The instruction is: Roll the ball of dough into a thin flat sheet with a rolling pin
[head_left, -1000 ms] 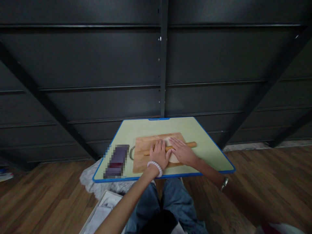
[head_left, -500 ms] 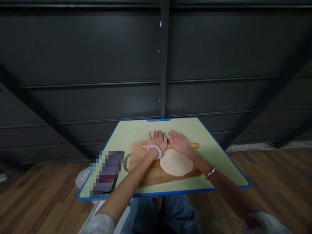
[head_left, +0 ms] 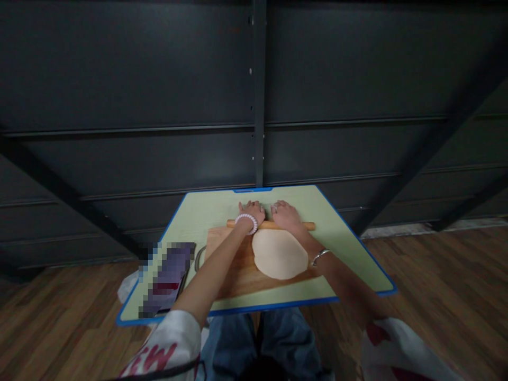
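On a wooden cutting board [head_left: 238,283] lies a flat, roughly round sheet of pale dough [head_left: 280,254]. A wooden rolling pin [head_left: 270,225] crosses the dough's far edge. My left hand [head_left: 253,211], with a pale coiled band at the wrist, rests over the pin's left part, fingers reaching forward past it. Over the right part lies my right hand [head_left: 286,214], a silver bracelet on that wrist, its fingers also extending beyond the pin and slightly bent. Both press from above with palm or heel, not wrapped around the pin. The undersides of the hands are hidden.
Under the board is a pale green mat [head_left: 333,238] with a blue rim. A phone-like dark object [head_left: 169,280], partly pixelated, lies at its left. The board's metal handle [head_left: 199,258] sticks out leftward. A dark panelled wall [head_left: 198,159] stands behind, above a wooden floor [head_left: 448,296].
Both hands have pushed the rolling pin away from me, toward the dough's far edge and the board's back. More of the dough shows. The whole view has shifted slightly.
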`<state>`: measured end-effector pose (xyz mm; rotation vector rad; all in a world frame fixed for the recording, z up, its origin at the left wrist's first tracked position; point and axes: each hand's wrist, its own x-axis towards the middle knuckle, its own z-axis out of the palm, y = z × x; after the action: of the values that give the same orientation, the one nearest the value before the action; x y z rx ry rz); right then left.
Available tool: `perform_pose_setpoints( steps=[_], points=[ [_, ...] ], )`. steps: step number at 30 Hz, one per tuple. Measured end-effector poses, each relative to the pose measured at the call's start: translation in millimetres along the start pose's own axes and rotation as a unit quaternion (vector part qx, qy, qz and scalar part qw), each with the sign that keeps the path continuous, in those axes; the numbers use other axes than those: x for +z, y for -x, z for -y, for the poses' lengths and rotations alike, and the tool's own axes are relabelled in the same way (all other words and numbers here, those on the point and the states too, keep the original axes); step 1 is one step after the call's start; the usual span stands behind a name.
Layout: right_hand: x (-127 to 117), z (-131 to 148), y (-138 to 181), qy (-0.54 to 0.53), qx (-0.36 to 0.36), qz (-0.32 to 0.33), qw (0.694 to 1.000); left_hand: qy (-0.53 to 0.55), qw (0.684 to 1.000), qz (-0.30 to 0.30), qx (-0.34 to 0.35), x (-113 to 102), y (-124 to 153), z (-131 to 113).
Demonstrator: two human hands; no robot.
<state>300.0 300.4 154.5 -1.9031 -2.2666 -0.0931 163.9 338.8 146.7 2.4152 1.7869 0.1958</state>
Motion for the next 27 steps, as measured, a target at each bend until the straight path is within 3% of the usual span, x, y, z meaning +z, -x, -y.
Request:
perform_pose_setpoints(
  steps=[3, 9, 14, 18, 22, 27],
  points=[
    [2.2, 3.9, 10.9, -0.005, 0.006, -0.016, 1.0, -0.019, 0.999, -0.029, 0.0, 0.3, 13.5, -1.2],
    [5.3, 13.0, 45.3, -0.003, -0.052, -0.057, 0.997, -0.045, 0.997, -0.052, 0.044, -3.2, 59.0, -2.7],
    [-5.1, 17.6, 76.6, -0.036, -0.137, -0.073, 0.987, -0.056, 0.995, -0.057, 0.054, -2.6, 99.2, -4.3],
    [-12.9, 18.6, 103.3, -0.076, -0.191, -0.081, 0.975, -0.05, 0.99, -0.105, 0.082, 1.0, 137.8, -6.7],
    [-14.2, 10.2, 125.2, -0.11, -0.252, -0.06, 0.959, -0.042, 0.987, -0.131, 0.083, 1.7, 179.6, -14.5],
    [-18.3, -10.2, 138.6, -0.166, -0.291, 0.009, 0.942, -0.048, 0.987, -0.134, 0.077, -0.8, 219.3, -34.8]
  ],
)
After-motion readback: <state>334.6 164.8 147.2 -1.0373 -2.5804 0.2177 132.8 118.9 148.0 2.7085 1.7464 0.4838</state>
